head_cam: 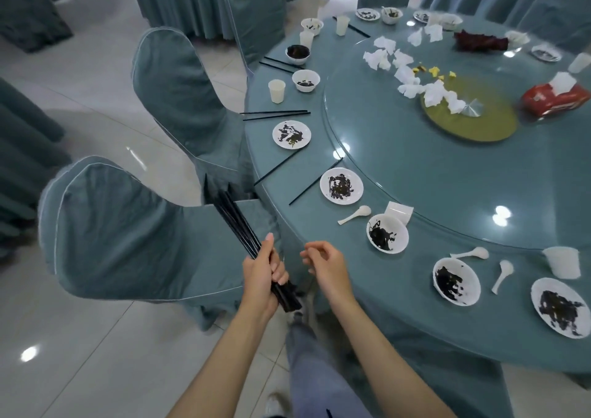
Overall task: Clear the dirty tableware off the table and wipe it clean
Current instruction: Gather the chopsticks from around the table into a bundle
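- My left grip [263,273] is curled tight round the chopstick bundle [238,225], held off the table [319,235] edge over the chair [128,225].
- My right grip [323,264] is empty, fingers loosely curled, near the table rim.
- Best next move, I'd say: send the right out to the nearest loose chopsticks [315,182] beside the dirty plate [341,185], pinch them mid-shaft and feed them into the bundle.
- Farther pair [275,112] comes after that; bundle ends are fanned, so square them or one may slip.

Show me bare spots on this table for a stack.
Widest: the near half of the glass turntable, between the olive disc and its rim. Smaller: the table edge below the white spoon. Crowded: the outer ring of plates, bowls and chopsticks; crumpled napkins farther back.
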Tool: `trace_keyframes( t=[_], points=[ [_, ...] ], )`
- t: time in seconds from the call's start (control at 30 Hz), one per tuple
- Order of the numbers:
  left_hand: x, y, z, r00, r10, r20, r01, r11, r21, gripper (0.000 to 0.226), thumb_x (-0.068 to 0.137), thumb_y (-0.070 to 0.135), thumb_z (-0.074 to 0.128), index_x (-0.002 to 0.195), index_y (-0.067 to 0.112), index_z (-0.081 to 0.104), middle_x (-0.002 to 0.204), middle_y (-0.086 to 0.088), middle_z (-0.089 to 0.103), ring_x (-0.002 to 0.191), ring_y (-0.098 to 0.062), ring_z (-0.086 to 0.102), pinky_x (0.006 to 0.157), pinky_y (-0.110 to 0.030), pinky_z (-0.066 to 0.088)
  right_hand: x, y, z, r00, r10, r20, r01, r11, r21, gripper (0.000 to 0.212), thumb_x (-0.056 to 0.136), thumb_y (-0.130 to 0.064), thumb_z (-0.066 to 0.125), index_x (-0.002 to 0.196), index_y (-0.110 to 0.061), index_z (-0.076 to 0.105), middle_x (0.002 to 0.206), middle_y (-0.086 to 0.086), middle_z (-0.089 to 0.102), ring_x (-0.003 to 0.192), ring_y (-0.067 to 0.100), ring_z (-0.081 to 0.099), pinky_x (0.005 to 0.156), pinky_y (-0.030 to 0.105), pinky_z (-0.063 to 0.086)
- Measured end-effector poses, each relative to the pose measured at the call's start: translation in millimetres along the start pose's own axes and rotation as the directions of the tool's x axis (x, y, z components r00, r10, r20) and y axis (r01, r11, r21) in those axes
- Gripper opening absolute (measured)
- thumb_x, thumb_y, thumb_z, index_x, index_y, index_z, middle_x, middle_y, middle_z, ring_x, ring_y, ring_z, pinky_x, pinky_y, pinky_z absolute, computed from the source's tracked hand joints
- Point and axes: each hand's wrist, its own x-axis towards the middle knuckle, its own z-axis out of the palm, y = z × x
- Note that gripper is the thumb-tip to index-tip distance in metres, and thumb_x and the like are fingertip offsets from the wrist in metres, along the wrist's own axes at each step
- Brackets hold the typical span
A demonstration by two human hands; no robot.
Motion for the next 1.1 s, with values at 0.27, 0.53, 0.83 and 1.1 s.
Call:
trace_keyframes(
  t=[0.27,0.53,0.83,1.1],
  points=[
    [92,40,19,0.995,-0.101,0.008,0.091,0.923,0.375,0.043,0.102,0.028,0.064,0.071,0.012,0.04,0.05,-0.002,0.037,0.035,-0.012,0.028,0.034,-0.022,0.022,172,-38,-18,0.955,-0.248,0.165,0.29,0.649,-0.703,0.018,0.095,-0.017,0.061,0.11,-0.019,0.071,0.108,-0.003,0.073,0.101,0.02,0.066,0.088,0.039,0.052],
    [150,72,30,0.98,-0.166,-0.113,0.199,0.884,0.424,0.057,0.098,0.035,0.068,0.053,0.017,0.038,0.047,-0.006,0.029,0.036,-0.016,0.026,0.039,-0.024,0.02,287,-55,-3,0.774,-0.281,0.567,0.523,-0.221,-0.823,0.03,0.056,-0.008,0.083,0.08,-0.016,0.066,0.085,0.005,0.06,0.082,0.031,0.058,0.068,0.042,0.041],
    [178,102,14,0.962,-0.161,-0.22,0.235,0.902,0.363,0.058,0.098,0.029,0.067,0.052,0.013,0.036,0.046,-0.005,0.026,0.035,-0.017,0.024,0.038,-0.022,0.021,345,-76,26,0.498,-0.056,0.865,0.674,-0.603,-0.427,0.026,0.05,-0.003,0.079,0.057,-0.018,0.059,0.057,0.003,0.052,0.059,0.024,0.051,0.058,0.034,0.036],
    [199,136,-10,0.966,-0.193,-0.172,0.24,0.916,0.323,0.033,0.096,0.032,0.071,0.078,0.007,0.059,0.049,-0.004,0.034,0.036,-0.014,0.027,0.036,-0.022,0.021,339,-105,79,0.606,-0.079,0.792,0.713,-0.389,-0.584,0.032,0.041,-0.006,0.085,0.057,-0.018,0.06,0.055,0.002,0.059,0.051,0.025,0.06,0.051,0.03,0.04]
  ],
)
